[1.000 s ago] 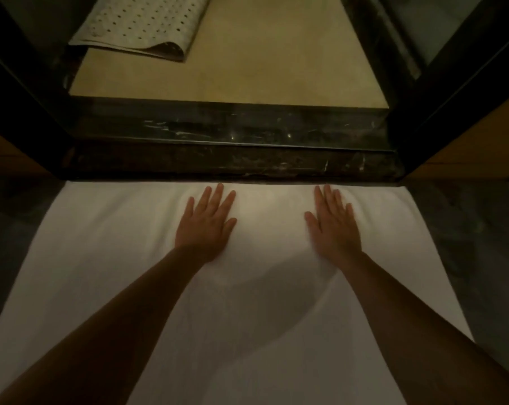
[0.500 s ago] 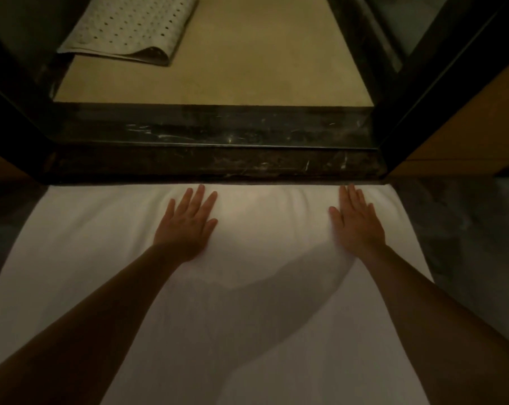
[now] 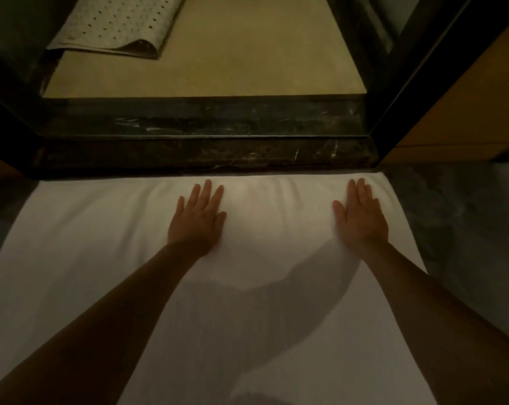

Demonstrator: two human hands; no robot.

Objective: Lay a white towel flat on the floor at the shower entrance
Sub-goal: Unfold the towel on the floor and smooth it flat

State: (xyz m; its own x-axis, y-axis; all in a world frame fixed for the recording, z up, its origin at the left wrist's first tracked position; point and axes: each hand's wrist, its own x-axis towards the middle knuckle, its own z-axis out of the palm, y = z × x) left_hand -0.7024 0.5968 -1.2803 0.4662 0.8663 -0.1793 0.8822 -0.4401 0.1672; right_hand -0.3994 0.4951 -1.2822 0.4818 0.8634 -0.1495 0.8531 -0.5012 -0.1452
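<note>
A white towel lies spread on the dark floor, its far edge against the black marble shower threshold. My left hand presses flat on the towel near the middle of its far edge, fingers straight. My right hand presses flat near the towel's far right corner, fingers straight and together. Both forearms reach across the towel, and a shadow falls on the cloth between them.
Beyond the threshold is the beige shower floor with a perforated rubber mat, its corner folded over, at the far left. Dark door frames flank the entrance. Dark marble floor lies right of the towel.
My right hand has slid rightward along the towel's far edge towards the corner. My left hand has stayed near the middle. The view has shifted slightly.
</note>
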